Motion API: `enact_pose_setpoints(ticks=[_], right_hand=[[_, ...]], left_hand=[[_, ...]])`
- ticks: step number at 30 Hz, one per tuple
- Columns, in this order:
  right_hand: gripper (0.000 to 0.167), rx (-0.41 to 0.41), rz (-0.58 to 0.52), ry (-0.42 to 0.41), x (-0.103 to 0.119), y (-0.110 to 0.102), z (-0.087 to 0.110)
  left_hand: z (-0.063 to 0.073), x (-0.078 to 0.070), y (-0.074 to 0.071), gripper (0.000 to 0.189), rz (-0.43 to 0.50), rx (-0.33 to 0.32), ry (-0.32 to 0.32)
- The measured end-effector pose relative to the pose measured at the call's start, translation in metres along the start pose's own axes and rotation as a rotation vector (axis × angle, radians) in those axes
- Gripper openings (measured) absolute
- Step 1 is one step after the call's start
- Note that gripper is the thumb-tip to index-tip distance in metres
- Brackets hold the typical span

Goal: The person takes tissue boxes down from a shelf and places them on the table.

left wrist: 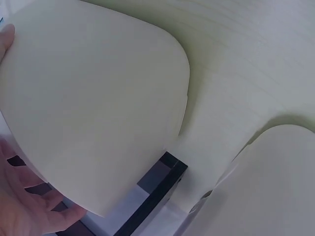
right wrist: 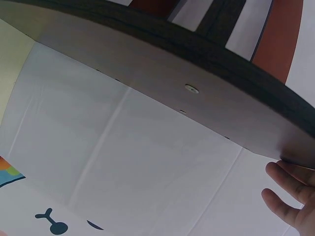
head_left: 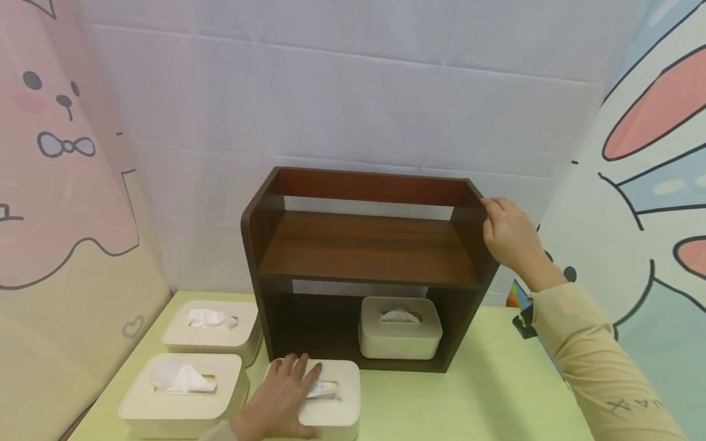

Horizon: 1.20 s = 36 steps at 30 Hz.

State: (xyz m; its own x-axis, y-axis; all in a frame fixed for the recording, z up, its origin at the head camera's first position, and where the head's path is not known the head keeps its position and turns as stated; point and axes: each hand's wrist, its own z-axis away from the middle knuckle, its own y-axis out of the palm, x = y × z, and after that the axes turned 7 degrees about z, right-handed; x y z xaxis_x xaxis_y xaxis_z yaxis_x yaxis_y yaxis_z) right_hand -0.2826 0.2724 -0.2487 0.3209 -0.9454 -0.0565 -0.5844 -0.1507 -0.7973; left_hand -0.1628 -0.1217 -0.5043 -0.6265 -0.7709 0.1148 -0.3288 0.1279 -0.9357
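Note:
A dark brown two-tier wooden shelf (head_left: pixel 364 245) stands upright on the table, with a cream tissue box (head_left: pixel 399 331) in the right part of its lower tier. My left hand (head_left: pixel 284 398) spans another cream tissue box (head_left: pixel 336 413) in front of the shelf and grips it, thumb towards the near side and fingers towards the far side. In the left wrist view that box (left wrist: pixel 98 93) lies close to a dark shelf corner (left wrist: pixel 167 172). My right hand (head_left: pixel 510 233) rests against the shelf's upper right side; its fingertips touch the panel (right wrist: pixel 147 73) in the right wrist view.
Two more tissue boxes stand left of the shelf, one behind (head_left: pixel 212 321) and one nearer (head_left: pixel 182 398). The pale green table (head_left: pixel 496 380) extends to the right. A white cloth wall (head_left: pixel 353 92) rises behind, with cartoon-printed cloths at both sides. A small black item (head_left: pixel 524 324) is near the right edge.

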Motion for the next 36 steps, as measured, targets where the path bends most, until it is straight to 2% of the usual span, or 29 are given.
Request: enact_pose_setpoints(ticks=[4,13,21,27,29,36], right_hand=[[0.039,-0.007,-0.001,0.001,0.0,0.0,0.0],[0.038,-0.008,-0.006,-0.002,0.0,0.0,0.0],[0.039,-0.002,-0.006,0.002,0.0,-0.001,0.001],[0.038,-0.024,-0.002,-0.008,-0.001,0.0,0.0],[0.038,-0.022,-0.002,-0.009,-0.001,0.0,0.0],[0.038,0.001,-0.009,-0.005,0.0,-0.001,0.0]], left_hand=[[0.002,-0.002,0.001,0.101,-0.009,-0.027,-0.004],[0.006,-0.005,-0.004,0.103,-0.03,0.01,-0.025],[0.005,-0.006,-0.005,0.104,-0.055,0.02,-0.009],[0.002,-0.004,-0.012,0.104,-0.102,0.044,0.012],[-0.001,-0.004,-0.016,0.103,-0.082,0.049,0.006],[-0.014,-0.006,-0.025,0.095,0.081,0.1,-0.031]])
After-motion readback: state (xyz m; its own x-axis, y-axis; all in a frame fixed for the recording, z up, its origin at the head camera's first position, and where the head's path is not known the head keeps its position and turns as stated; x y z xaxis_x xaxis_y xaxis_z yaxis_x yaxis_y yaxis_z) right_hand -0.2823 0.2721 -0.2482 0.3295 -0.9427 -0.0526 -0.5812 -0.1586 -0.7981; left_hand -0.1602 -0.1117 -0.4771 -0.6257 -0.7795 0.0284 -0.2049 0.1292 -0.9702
